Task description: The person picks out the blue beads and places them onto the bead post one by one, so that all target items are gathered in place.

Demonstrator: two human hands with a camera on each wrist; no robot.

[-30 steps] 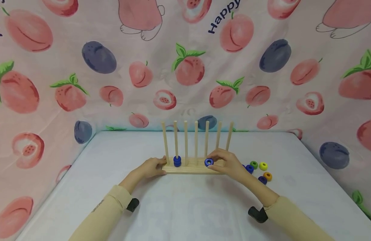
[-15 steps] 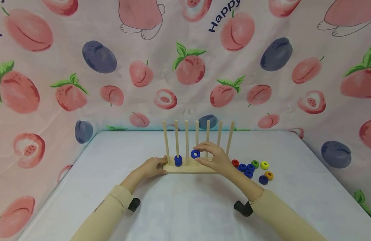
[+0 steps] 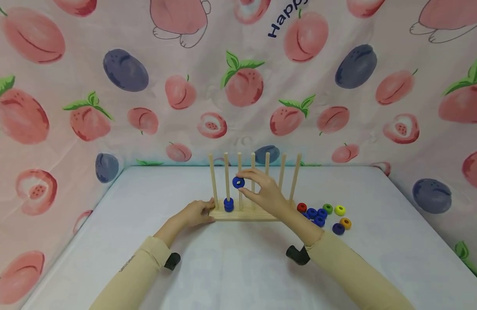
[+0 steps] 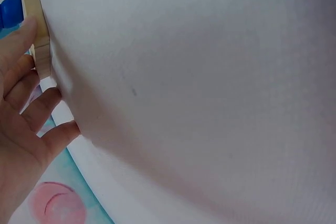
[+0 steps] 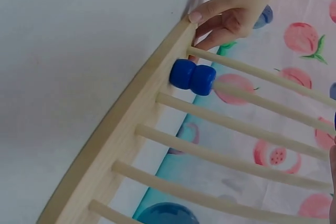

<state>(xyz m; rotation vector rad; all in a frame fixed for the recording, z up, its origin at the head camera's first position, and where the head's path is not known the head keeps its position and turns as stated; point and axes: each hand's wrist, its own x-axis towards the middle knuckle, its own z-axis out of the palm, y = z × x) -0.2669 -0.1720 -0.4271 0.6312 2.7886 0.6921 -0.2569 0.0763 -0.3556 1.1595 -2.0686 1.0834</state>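
A wooden peg stand (image 3: 246,216) with a row of upright pegs sits on the table. Two blue beads (image 3: 228,205) are stacked at the bottom of its second peg from the left; the right wrist view shows the same blue pair (image 5: 191,77). My left hand (image 3: 193,214) grips the left end of the base, thumb (image 4: 23,38) at the front side and fingers at the end. Between thumb and fingertips, my right hand (image 3: 267,193) pinches another blue bead (image 3: 235,181), raised in front of the third peg, its hole facing the head camera.
Right of the stand lie loose beads: a red bead (image 3: 302,207), several blue ones (image 3: 319,221), a green bead (image 3: 327,209), a yellow bead (image 3: 340,210), an orange bead (image 3: 345,223) and a dark blue bead (image 3: 338,229). Behind the table hangs a fruit-print cloth (image 3: 242,116).
My right hand has carried the blue bead left and up, from low by the fifth peg to the third peg. The left hand has stayed on the base.
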